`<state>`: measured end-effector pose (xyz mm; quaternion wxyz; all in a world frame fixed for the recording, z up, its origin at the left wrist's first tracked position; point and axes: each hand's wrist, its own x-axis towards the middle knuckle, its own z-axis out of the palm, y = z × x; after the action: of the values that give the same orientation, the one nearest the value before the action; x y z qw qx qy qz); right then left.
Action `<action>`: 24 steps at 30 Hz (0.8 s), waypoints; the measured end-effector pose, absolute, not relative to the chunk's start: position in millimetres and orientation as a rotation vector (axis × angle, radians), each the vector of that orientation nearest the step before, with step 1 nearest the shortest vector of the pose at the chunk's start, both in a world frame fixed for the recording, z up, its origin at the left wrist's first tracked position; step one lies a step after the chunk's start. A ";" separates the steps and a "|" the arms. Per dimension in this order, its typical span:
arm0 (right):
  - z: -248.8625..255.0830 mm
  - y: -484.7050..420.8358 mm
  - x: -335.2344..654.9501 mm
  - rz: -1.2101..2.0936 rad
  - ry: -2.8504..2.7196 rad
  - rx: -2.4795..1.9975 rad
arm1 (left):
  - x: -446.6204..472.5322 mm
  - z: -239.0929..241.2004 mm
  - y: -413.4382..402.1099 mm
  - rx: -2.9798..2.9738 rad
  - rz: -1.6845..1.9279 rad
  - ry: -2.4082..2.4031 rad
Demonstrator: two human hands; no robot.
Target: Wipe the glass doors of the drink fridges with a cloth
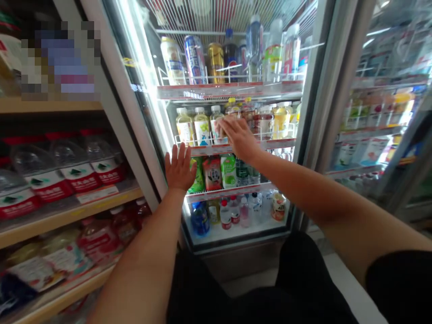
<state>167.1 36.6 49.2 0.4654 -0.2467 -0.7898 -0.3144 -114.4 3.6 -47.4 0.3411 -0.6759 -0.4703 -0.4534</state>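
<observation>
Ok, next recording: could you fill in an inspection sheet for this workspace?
Surface: lit cooler with wire-fronted shelves.
Job's things: bottles and cans in rows inside it.
Clutter: red-labelled bottles crowding the shelf at the left.
Left hand: open, fingers spread, at the cooler's left side; contact cannot be told.
Right hand: in front of the bottles, slightly blurred; whether it grips anything cannot be told.
Cables: nothing seen.
Surroundings: another stocked cooler at the right, blurred.

Short black right sleeve (401, 285), details lost in shadow; matching black legwear (300, 265); forearms (148, 252), hands (180, 171) bare.
</observation>
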 end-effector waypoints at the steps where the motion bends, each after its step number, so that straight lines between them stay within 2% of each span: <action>1: 49.3 33.8 159.6 -0.797 -2.022 -0.576 | -114.6 -47.5 3.6 -1.759 -1.181 -1.222; 4: 58.5 26.5 144.2 -0.836 -2.110 -0.586 | -115.0 -47.6 3.7 -1.768 -1.197 -1.220; 9: 95.0 22.0 125.1 -0.756 -1.837 -0.791 | -115.7 -48.2 5.4 -1.781 -1.206 -1.219; 12: 105.9 21.9 110.3 -0.825 -1.985 -0.723 | -116.0 -48.6 5.9 -1.765 -1.204 -1.217; 15: 110.2 25.9 102.6 -0.883 -2.109 -0.590 | -116.7 -48.7 6.1 -1.754 -1.205 -1.210; 20: 108.2 28.0 106.0 -0.798 -1.869 -0.675 | -117.6 -48.5 7.8 -1.735 -1.200 -1.195; 24: 97.7 20.2 113.8 -0.931 -2.173 -0.555 | -117.4 -48.2 7.9 -1.725 -1.206 -1.202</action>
<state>113.8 20.2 97.7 0.3489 -0.2143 -0.8386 -0.3594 -117.4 7.9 -48.2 0.3511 -0.6664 -0.4645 -0.4657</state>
